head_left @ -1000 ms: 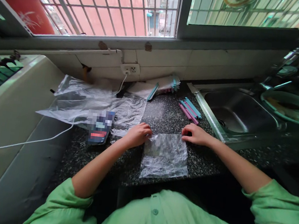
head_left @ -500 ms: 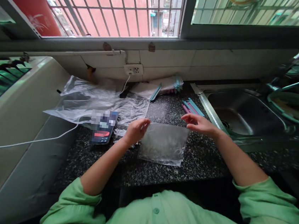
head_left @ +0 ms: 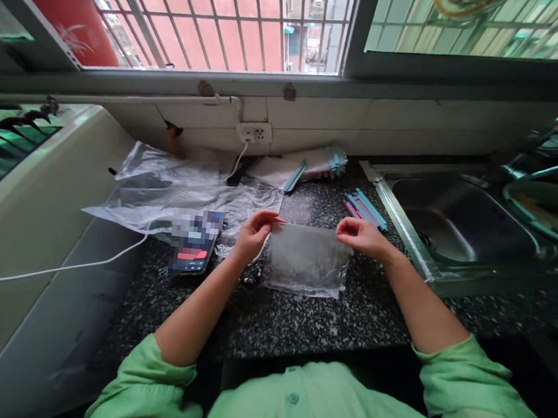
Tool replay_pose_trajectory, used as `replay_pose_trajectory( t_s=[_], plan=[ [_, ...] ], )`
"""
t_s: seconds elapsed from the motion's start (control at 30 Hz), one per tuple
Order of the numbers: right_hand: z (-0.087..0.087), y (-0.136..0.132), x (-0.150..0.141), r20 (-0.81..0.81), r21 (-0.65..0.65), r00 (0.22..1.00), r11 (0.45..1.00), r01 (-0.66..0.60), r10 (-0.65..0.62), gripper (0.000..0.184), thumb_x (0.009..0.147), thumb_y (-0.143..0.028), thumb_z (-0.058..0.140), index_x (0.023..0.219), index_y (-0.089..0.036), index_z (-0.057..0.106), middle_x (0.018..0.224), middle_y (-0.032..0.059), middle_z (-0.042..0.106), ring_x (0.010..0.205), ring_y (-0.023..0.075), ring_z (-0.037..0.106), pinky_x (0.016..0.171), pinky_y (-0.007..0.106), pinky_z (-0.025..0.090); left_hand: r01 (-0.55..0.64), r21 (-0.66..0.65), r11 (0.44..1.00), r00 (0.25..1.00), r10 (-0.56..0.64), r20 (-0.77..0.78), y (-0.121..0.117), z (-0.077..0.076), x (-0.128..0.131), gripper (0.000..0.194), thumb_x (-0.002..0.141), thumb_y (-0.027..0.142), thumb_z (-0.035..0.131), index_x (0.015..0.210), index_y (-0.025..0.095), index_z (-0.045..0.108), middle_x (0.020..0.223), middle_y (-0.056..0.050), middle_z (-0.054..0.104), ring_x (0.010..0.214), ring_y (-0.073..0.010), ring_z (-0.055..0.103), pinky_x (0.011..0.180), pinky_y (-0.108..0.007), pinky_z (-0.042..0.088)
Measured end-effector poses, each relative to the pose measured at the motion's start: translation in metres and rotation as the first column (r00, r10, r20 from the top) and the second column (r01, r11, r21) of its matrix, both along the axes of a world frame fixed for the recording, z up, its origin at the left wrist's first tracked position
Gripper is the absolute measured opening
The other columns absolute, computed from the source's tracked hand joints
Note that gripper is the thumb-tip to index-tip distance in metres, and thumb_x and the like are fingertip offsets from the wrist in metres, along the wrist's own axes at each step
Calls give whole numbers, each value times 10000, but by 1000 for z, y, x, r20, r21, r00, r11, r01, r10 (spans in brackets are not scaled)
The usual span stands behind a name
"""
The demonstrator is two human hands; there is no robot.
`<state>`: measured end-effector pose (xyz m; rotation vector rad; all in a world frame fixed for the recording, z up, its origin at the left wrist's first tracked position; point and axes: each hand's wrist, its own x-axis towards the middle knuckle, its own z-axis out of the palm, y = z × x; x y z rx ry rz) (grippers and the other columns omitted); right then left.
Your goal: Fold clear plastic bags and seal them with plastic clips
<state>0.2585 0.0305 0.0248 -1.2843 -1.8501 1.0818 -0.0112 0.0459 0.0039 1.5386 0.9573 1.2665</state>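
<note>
A small clear plastic bag [head_left: 306, 262] hangs upright over the dark speckled counter [head_left: 297, 324]. My left hand [head_left: 253, 232] pinches its top left corner. My right hand [head_left: 362, 236] pinches its top right corner. The bag's lower edge touches or nearly touches the counter. Pink and blue sealing sticks [head_left: 365, 208] lie just behind my right hand. A heap of larger clear bags [head_left: 181, 189] is spread to the left of my left hand.
A phone [head_left: 194, 241] on a white cable [head_left: 53, 268] lies left of my left hand. A steel sink [head_left: 462, 218] sits to the right, with a green basin [head_left: 552, 211] past it. More bags with clips [head_left: 314, 163] lie by the wall socket [head_left: 254, 132].
The small bag lay flat on the counter under both hands. Both hands pinched its top corners and lifted it upright, away from the counter's front edge.
</note>
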Motion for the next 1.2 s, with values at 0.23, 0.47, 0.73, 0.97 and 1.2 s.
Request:
replay_pose_trajectory(
  t_s=[0.23, 0.47, 0.73, 0.97, 1.2],
  plan=[
    [-2, 2, -5, -90, 73, 986, 986, 150, -143, 223, 652, -364, 628, 697, -164, 538, 687, 1, 562, 649, 125, 530, 644, 290, 455, 77, -293, 953, 996, -63, 57, -2, 2, 1, 307, 582, 386, 683, 763, 155, 596, 617, 17, 600, 599, -118, 552, 604, -256, 433],
    [-12, 2, 3, -104, -138, 990, 987, 78, -93, 425, 540, -450, 721, 825, -157, 604, 681, 3, 585, 628, 132, 531, 616, 292, 444, 13, -289, 957, 979, 47, 200, -1, -1, 7, 285, 567, 389, 693, 653, 161, 545, 612, 22, 610, 533, -89, 530, 578, -248, 437],
    [-18, 9, -2, -280, -70, 944, 985, 159, -172, 313, 584, -431, 687, 678, -165, 553, 678, -13, 557, 640, 112, 502, 651, 279, 412, 374, -463, 804, 918, -253, 304, -12, 9, -8, 325, 551, 354, 715, 764, 166, 558, 725, -36, 674, 617, -146, 614, 584, -271, 471],
    [2, 22, -12, -195, -112, 979, 993, 42, -64, 263, 584, -366, 681, 693, -154, 568, 648, -26, 541, 589, 94, 469, 588, 251, 378, 326, -488, 810, 921, -387, -28, -1, 27, 5, 410, 667, 512, 593, 903, 176, 600, 748, -36, 656, 607, -133, 586, 508, -227, 415],
    [1, 28, -19, -485, -241, 867, 971, -1, -120, 399, 586, -437, 705, 879, -197, 581, 783, 8, 622, 748, 135, 564, 709, 270, 426, 291, -363, 885, 944, -326, -39, -4, 28, 28, 270, 635, 392, 664, 667, 141, 570, 710, -40, 667, 580, -119, 583, 572, -244, 444]
  ],
)
